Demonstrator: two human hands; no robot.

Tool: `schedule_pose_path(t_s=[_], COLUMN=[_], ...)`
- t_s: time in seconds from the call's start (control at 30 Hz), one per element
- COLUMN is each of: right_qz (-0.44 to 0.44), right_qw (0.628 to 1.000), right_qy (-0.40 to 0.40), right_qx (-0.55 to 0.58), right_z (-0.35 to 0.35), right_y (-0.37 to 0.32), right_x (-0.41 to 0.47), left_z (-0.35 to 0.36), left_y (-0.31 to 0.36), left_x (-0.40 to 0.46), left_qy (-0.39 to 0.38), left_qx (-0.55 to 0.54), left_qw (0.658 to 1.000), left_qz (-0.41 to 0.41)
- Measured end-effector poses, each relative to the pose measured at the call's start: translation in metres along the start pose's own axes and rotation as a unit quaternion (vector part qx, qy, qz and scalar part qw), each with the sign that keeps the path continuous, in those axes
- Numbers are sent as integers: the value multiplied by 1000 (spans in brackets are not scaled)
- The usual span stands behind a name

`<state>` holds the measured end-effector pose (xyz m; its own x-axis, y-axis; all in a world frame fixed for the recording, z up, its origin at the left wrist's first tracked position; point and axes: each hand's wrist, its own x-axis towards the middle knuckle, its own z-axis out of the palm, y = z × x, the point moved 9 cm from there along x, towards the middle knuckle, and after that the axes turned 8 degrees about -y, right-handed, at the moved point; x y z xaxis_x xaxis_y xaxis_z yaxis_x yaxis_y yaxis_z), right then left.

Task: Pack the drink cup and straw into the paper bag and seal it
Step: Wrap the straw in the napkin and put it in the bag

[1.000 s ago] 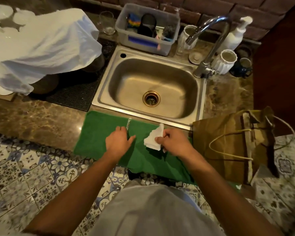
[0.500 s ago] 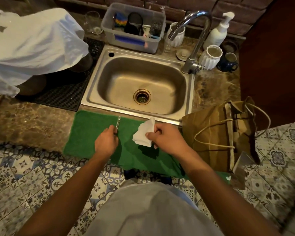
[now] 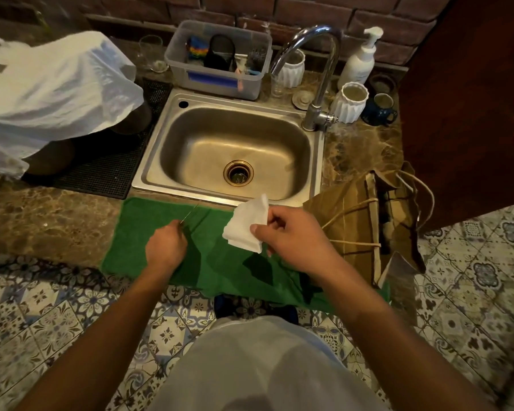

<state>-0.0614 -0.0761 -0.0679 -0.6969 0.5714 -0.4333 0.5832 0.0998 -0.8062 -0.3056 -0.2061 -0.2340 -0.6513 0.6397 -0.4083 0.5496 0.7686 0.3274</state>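
Meanwhile the left hand (image 3: 165, 247) is closed around a thin straw (image 3: 189, 215) over the green towel (image 3: 137, 232), the right hand (image 3: 291, 235) pinches a white napkin (image 3: 244, 226), and just right of that grip the paper bag (image 3: 347, 209) lies on its side, contents unclear.

A dark red brick wall (image 3: 294, 7) runs behind the brown marbled stone desk (image 3: 51, 223), which holds a rectangular stainless-steel sink (image 3: 316, 173) with a curved chrome tap (image 3: 324, 63). Below lies a blue-and-white patterned tile floor (image 3: 42, 321). The light is dim and warm.
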Motion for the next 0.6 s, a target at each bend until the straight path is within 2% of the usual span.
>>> schedule_pose_path(t_s=[0.2, 0.37, 0.5, 0.6], right_qz=[-49, -57, -47, -52], right_qw=[998, 994, 990, 987], right_qy=[35, 92, 129, 155], right_qx=[4, 11, 14, 5], right_z=[-47, -108, -155, -177], right_y=[-22, -9, 14, 27], right_x=[-38, -77, -104, -119], left_z=[-22, -58, -55, -47], left_y=[57, 157, 221, 262], left_x=[-21, -79, -113, -131], left_qy=[-24, -73, -115, -123], left_qx=[-111, -304, -377, -388], left_qw=[989, 925, 887, 879], left_qz=[92, 216, 239, 246])
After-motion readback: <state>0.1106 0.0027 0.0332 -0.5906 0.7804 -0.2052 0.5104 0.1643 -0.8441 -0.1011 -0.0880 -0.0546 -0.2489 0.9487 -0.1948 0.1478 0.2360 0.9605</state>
